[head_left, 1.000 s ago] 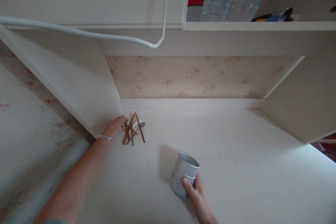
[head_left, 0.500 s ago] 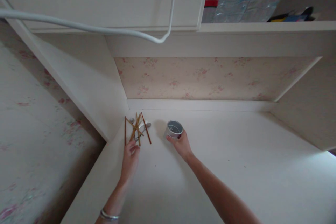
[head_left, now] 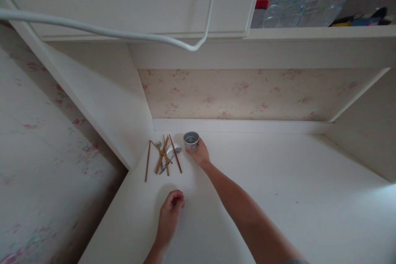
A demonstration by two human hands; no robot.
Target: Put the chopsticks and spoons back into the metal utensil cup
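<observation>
My right hand (head_left: 199,154) grips a round grey metal utensil holder (head_left: 191,141) by its near right side. The holder stands upright near the back of the white surface, its mouth facing up and holes showing in its bottom. Just left of it lies a loose, crossed pile of wooden chopsticks (head_left: 147,161) and metal spoons (head_left: 177,149). In front of the pile is my left hand (head_left: 170,210), apart from everything, its fingers curled closed with nothing visible in them.
A white side panel (head_left: 105,90) rises left of the pile. Overhead, a white cable (head_left: 123,35) hangs before a cabinet door (head_left: 139,12), and plastic bottles (head_left: 287,0) stand on a shelf. Flowered wallpaper (head_left: 235,93) covers the back.
My right hand has shifted the utensil holder left and back, closer to the pile. My left hand has drawn away from the chopsticks toward me, its fingers now curled.
</observation>
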